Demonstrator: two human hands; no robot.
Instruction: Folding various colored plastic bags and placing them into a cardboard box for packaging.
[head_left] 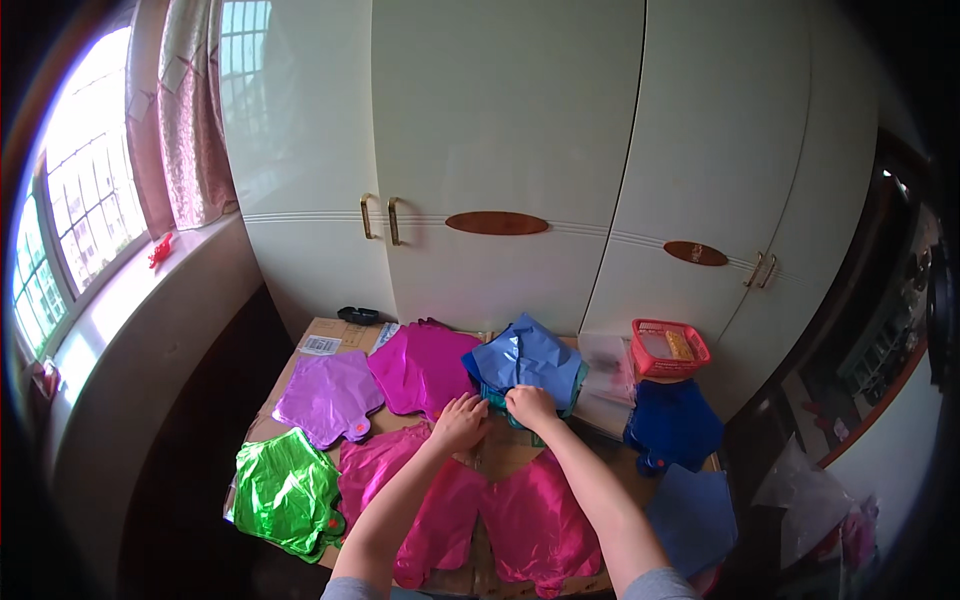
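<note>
At the middle of the cardboard-topped table is a stack of flat foil balloons, with a shiny blue foil balloon [527, 352] on top and teal foil below. My right hand [531, 404] is closed at the stack's near edge, its fingers curled on the foil. Just left of it, my left hand [461, 422] rests with fingers stretched toward the stack's lower left corner. Magenta foil balloons [420, 368] lie beyond my left hand. Under and between my forearms are deep pink foil balloons [540, 520]. My fingertips are partly hidden.
Lilac [328, 398] and green foil balloons [287, 490] lie at the left, dark blue [677, 425] and greyish-blue ones [693, 520] at the right. A red basket [668, 350] stands beside clear plastic bags [606, 370]. White cupboard doors [500, 120] rise behind; a window is left.
</note>
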